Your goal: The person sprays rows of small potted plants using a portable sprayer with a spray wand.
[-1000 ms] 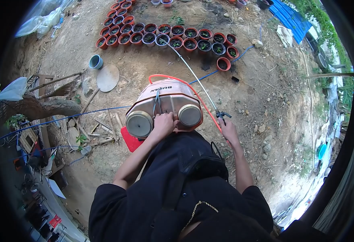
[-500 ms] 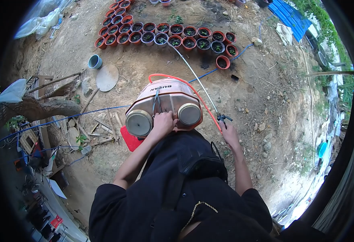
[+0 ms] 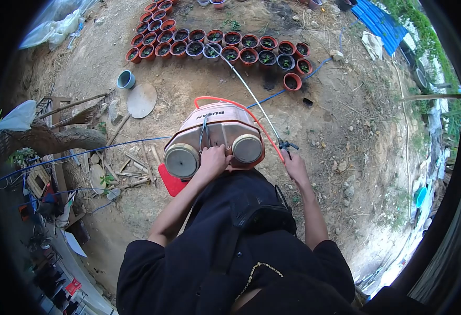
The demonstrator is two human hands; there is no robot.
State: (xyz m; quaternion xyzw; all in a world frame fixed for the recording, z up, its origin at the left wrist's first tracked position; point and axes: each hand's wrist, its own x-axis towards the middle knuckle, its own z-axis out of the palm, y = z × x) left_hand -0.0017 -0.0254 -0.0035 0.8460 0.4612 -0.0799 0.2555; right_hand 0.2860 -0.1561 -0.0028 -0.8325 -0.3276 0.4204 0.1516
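Observation:
A faded orange sprayer tank [image 3: 217, 123] with two round caps hangs upright in front of my body. My left hand [image 3: 216, 159] is closed on its top handle, between the caps; the fingers partly cover the handle. In my right hand [image 3: 294, 164], the black grip of a spray wand [image 3: 250, 94] is held with fingers wrapped round it. The wand's thin metal tube slants up and left, its tip over the front row of potted seedlings [image 3: 212, 51]. An orange hose [image 3: 267, 128] runs from the tank to the grip.
A blue-grey pot [image 3: 126, 80] and a round flat disc [image 3: 142, 101] lie left of the pots. A blue hose [image 3: 99, 152] crosses the ground. Tree trunk [image 3: 57, 140] and sticks stand at left; blue corrugated sheet [image 3: 378, 23] is at upper right.
My right hand has shifted slightly left and up, and the wand with it; its tip has swung left across the pots. My left hand stays on the tank.

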